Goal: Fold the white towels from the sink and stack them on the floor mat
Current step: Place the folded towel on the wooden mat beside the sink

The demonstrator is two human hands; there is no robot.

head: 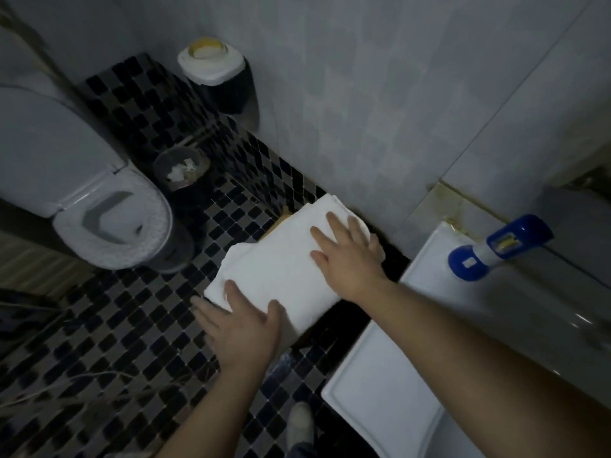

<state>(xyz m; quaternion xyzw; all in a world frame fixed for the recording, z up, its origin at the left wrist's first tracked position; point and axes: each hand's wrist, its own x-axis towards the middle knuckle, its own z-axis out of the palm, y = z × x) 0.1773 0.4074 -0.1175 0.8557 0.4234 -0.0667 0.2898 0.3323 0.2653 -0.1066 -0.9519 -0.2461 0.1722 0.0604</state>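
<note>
A folded white towel (281, 259) lies on top of a stack near the wall, over a yellowish floor mat (281, 223) of which only a corner shows. My right hand (347, 256) lies flat on the towel's far right part with fingers spread. My left hand (241, 322) rests on the near left corner, fingers straight and thumb on the towel's top. The white sink (390, 368) stands at the right, its rim below my right forearm.
A white toilet (99, 200) with its lid up stands at the left. A small waste bin (180, 170) sits beside it, and a paper dispenser (215, 71) hangs on the tiled wall. A blue-and-white bottle (496, 246) lies on the sink. The floor has dark mosaic tiles.
</note>
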